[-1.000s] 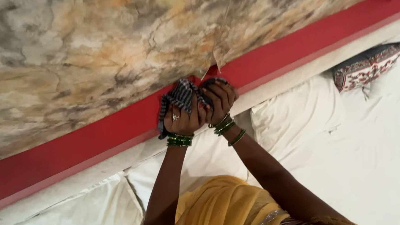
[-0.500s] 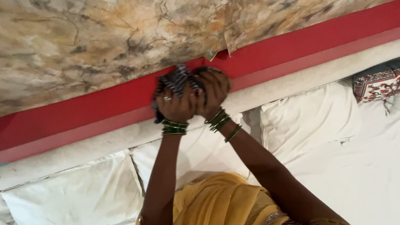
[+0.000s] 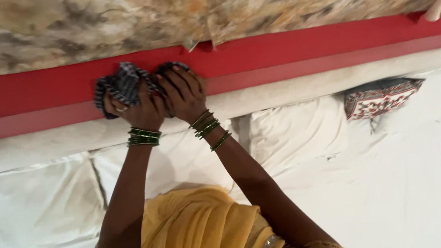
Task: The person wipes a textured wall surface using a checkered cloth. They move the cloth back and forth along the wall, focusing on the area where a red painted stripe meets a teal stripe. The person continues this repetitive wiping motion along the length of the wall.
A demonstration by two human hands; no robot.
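We see a marbled wall panel above a long red ledge, with white pillows on the bed below and a patterned cushion well to the right. Our left hand and right hand, touching each other, each grip closed on the checkered cloth, press it against the ledge.

White pillows line the bed, a patterned cushion beside them, under a marbled wall.
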